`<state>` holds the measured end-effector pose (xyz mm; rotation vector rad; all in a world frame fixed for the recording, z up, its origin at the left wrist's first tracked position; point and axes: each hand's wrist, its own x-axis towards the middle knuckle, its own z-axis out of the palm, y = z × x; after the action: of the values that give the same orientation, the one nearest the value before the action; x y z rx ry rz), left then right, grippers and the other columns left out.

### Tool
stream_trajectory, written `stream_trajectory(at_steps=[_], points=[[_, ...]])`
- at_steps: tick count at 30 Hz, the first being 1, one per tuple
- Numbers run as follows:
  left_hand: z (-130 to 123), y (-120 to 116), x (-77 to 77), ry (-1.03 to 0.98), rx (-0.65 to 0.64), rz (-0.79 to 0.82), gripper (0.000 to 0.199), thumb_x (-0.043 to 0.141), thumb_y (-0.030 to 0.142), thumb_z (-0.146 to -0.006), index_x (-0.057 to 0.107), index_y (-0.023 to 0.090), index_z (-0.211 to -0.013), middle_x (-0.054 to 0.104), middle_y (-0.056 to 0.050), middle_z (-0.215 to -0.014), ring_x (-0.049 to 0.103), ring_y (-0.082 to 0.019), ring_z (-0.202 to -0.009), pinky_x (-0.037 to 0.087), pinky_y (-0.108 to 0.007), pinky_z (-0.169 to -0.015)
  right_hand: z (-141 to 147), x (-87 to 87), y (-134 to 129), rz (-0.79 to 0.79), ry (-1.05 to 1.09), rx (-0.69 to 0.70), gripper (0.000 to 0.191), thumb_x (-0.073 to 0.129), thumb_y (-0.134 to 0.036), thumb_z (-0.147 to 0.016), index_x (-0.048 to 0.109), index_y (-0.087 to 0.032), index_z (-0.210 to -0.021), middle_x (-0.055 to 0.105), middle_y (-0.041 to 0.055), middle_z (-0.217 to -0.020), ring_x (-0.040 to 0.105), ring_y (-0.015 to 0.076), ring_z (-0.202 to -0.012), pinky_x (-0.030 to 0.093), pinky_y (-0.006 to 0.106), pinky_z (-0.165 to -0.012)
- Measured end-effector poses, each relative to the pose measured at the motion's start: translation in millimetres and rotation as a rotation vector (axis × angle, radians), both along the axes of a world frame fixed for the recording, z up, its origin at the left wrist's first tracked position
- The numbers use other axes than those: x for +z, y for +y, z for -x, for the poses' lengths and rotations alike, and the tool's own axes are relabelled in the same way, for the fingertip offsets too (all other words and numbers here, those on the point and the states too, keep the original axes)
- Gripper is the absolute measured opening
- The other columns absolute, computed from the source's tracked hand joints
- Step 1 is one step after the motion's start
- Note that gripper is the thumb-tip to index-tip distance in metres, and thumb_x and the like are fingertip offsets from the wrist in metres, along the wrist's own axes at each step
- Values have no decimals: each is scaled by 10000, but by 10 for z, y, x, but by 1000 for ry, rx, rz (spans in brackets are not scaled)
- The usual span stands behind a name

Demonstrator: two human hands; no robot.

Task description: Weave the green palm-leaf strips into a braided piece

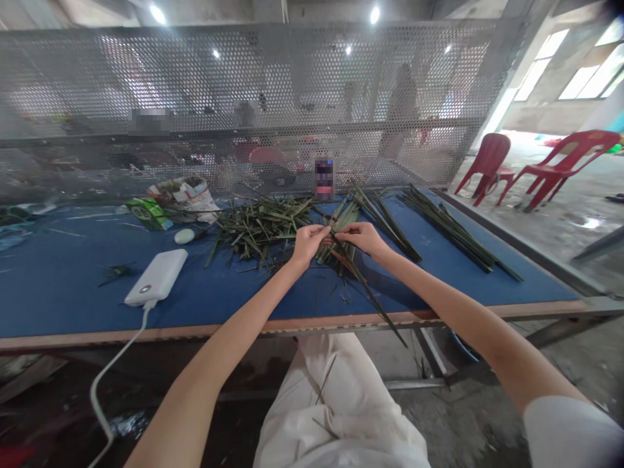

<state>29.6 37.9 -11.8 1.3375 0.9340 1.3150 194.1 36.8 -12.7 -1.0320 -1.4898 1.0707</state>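
Both my hands meet over the blue table, pinching a long green leaf strip [371, 294] whose tail hangs down past the table's front edge. My left hand [312, 242] has its fingers closed on the strip's upper end. Close beside it, my right hand [363, 237] grips the same strip between thumb and fingers. Under and behind the hands lie flat pale-green leaf pieces [345, 216]. A heap of short cut leaves [263, 224] spreads to the left. Long strips [390, 224] lie just right of my hands, and a longer bundle [463, 234] is farther right.
On the blue table [73, 279] are a white power bank [158, 276] with a cable, a pale oval object [184, 236], a green box [149, 213] and a crumpled bag [188, 198]. A perforated metal screen [195, 84] stands behind. Red chairs [565, 159] are at right.
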Motion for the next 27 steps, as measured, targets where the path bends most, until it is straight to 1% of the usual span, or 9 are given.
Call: stream_trajectory(at_steps=[4,9,11,14,16,19,21,23,27], points=[[57,66,-6,-86,58,59,177,748,300,-687,715,127,-693,687,-48,-655,634,-155,-605,520,-320,-699,-1,66,-66,-9,-90,45,273,756,-362,-593,717,-125,-722,677,43,-697,579,133,-641,438,270,-650],[122,139,-12,-185,140,114,161,757,278,-677,725,125,-714,697,-60,-712,632,-148,-672,501,-306,-744,-23,166,-122,-6,-284,120,302,755,-401,-610,734,-124,-729,655,27,-646,542,125,-592,390,251,-572],[126,137,-4,-212,147,132,159,758,273,-677,727,126,-728,704,-64,-739,635,-147,-693,497,-305,-764,-30,194,-143,-11,-341,155,322,746,-429,-628,726,-120,-713,628,20,-601,508,112,-551,363,245,-543],[108,105,12,-237,109,133,162,759,267,-679,731,126,-752,712,-67,-758,643,-153,-712,499,-310,-780,-14,196,-179,-42,-377,214,378,687,-492,-698,708,-115,-726,587,10,-538,477,102,-510,338,239,-525],[86,78,19,-240,89,137,161,760,258,-677,736,127,-769,710,-59,-745,640,-149,-699,501,-305,-771,15,167,-204,-114,-433,154,404,637,-519,-745,705,-121,-768,553,-5,-498,448,99,-488,312,237,-516],[62,51,21,-215,76,150,158,764,254,-675,737,128,-767,701,-47,-711,626,-137,-663,503,-293,-741,63,113,-230,-266,-557,-38,355,598,-479,-790,686,-138,-748,496,-28,-469,392,90,-480,262,239,-513],[63,53,15,-213,65,150,160,768,258,-674,733,127,-759,702,-48,-712,628,-136,-662,507,-288,-731,79,95,-235,-310,-575,-59,320,596,-442,-792,653,-144,-691,462,-40,-470,364,83,-488,248,240,-520],[78,73,6,-229,62,151,157,768,263,-678,727,128,-748,705,-52,-717,634,-139,-670,511,-285,-726,76,102,-229,-277,-523,32,338,609,-454,-775,611,-146,-637,430,-46,-474,337,75,-490,235,239,-514],[121,127,-3,-220,58,163,158,753,281,-706,719,130,-736,714,-75,-736,653,-160,-708,514,-297,-736,23,170,-199,-115,-373,232,425,663,-538,-703,548,-154,-562,382,-52,-479,292,61,-466,200,244,-478]])
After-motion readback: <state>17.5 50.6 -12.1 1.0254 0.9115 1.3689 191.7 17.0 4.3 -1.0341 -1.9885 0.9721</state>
